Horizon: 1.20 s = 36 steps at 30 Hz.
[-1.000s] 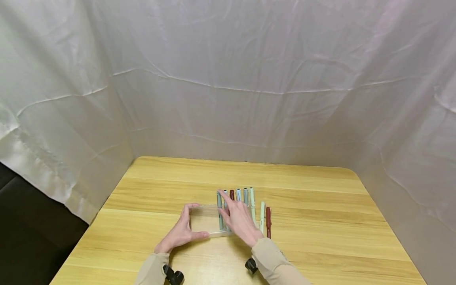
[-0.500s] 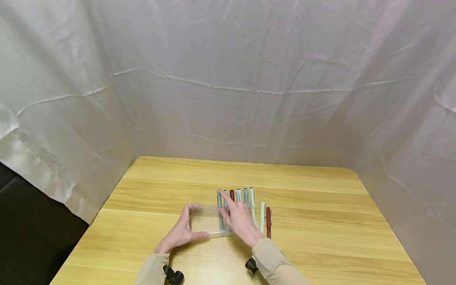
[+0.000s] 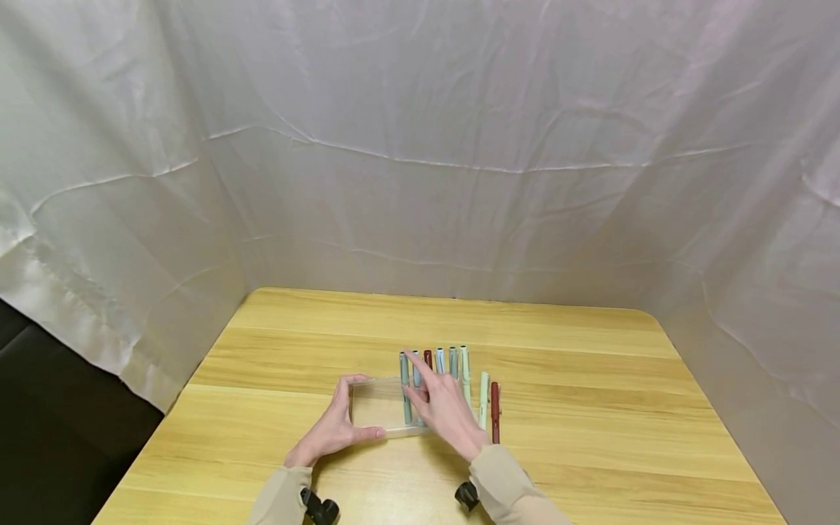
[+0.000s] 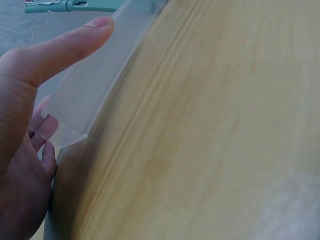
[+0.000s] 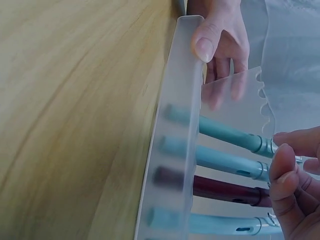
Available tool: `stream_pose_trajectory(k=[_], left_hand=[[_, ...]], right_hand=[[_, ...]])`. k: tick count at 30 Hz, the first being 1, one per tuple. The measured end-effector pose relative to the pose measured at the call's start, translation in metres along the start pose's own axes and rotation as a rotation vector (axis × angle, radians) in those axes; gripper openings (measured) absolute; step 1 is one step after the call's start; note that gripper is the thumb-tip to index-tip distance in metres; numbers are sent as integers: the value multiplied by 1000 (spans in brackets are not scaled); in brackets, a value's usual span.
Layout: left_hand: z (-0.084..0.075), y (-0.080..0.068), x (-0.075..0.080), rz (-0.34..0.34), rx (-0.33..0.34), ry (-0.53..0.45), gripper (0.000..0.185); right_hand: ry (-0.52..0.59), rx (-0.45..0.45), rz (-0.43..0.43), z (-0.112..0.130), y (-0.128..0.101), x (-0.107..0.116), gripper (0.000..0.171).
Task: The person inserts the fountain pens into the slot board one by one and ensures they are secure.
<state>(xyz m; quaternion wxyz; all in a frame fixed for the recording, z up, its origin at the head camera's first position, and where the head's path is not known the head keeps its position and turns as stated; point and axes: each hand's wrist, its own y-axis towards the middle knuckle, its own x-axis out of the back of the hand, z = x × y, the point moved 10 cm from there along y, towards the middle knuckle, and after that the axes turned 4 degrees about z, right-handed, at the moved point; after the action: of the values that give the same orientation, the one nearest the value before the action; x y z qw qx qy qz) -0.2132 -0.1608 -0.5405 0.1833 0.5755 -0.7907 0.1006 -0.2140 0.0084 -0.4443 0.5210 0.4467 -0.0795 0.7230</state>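
Note:
My left hand grips the left end of a clear plastic pen tray, thumb along the near wall and fingers at the far side. A row of capped pens lies across the tray's right part, caps over its notched far edge. Leftmost is a teal pen, followed by a light blue pen, a dark red pen and several more. My right hand is over the row, index finger extended beside the teal pen's cap and thumb nearer the tray. In the right wrist view its fingertips overlap that cap end.
To the right of the tray, a pale green pen and another dark red pen lie on the wooden table. A pale curtain hangs around the back and sides.
My right hand has shifted slightly right and toward me, its index fingertip coming off the top of the teal pen's cap. The left hand and tray stay put.

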Motion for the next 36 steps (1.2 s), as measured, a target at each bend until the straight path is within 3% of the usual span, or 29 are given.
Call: stream_pose_trajectory(k=[10, 22, 28, 36], left_hand=[[3, -1, 0, -4, 34, -8, 101], [4, 0, -1, 1, 45, -26, 103], [4, 0, 0, -4, 45, -22, 103], [5, 0, 0, -4, 60, -27, 103]], right_hand=[[115, -23, -31, -8, -10, 9, 59], [241, -61, -159, -34, -31, 32, 56], [246, -38, -233, -43, -39, 45, 54], [327, -124, -284, -69, -51, 54, 50]])
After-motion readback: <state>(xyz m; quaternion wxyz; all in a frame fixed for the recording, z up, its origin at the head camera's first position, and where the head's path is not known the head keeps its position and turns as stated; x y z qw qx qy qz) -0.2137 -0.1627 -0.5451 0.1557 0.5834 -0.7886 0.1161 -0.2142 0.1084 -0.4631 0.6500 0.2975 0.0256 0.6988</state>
